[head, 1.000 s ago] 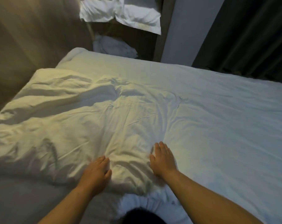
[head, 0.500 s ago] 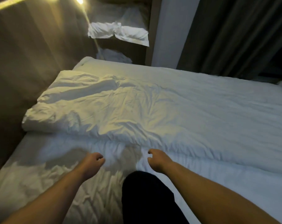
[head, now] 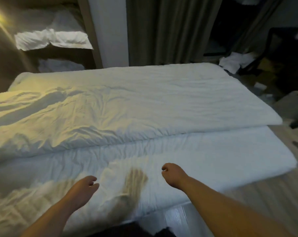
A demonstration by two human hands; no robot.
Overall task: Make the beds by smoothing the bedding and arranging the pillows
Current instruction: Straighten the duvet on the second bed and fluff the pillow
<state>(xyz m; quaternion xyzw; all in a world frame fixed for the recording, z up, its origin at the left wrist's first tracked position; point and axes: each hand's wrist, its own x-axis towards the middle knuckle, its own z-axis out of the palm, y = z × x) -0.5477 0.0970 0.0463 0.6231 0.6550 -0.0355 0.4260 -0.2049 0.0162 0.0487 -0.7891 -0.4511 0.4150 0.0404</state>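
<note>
Bedding (head: 121, 115) rumpled; left hand (head: 84, 187) and right hand (head: 172, 175) over sheet (head: 216, 161), fingers loosely curled, holding nothing.

Nothing here can be read. The white duvet (head: 144, 100), the sheet (head: 213, 159) under it and the curtain (head: 162, 31) carry no legible writing, label, brand or number, and the room is dim.

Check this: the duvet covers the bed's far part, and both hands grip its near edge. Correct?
No. The head view shows the left hand and right hand loosely curled, gripping nothing, short of the duvet, which does cover the far part.
</note>
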